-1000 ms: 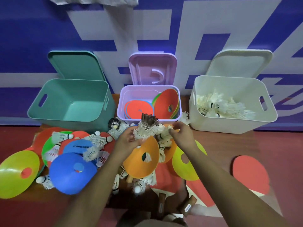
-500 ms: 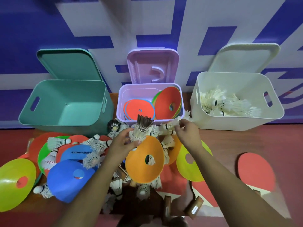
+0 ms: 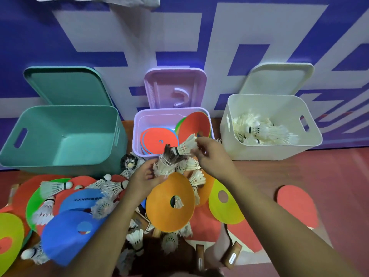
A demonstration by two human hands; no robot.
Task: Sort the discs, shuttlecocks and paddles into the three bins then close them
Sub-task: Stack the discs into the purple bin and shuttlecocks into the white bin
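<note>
Left hand (image 3: 142,179): fingers curled round a shuttlecock bunch (image 3: 166,163), dark feathers uppermost. Right hand (image 3: 212,154): fingertips pinching one white shuttlecock (image 3: 185,145) by its feathers, before the purple bin (image 3: 136,124).

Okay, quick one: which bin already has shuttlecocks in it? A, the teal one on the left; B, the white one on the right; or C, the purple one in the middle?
B: the white bin holds a heap of shuttlecocks, while the purple bin holds only discs and the teal bin shows nothing inside.
</note>
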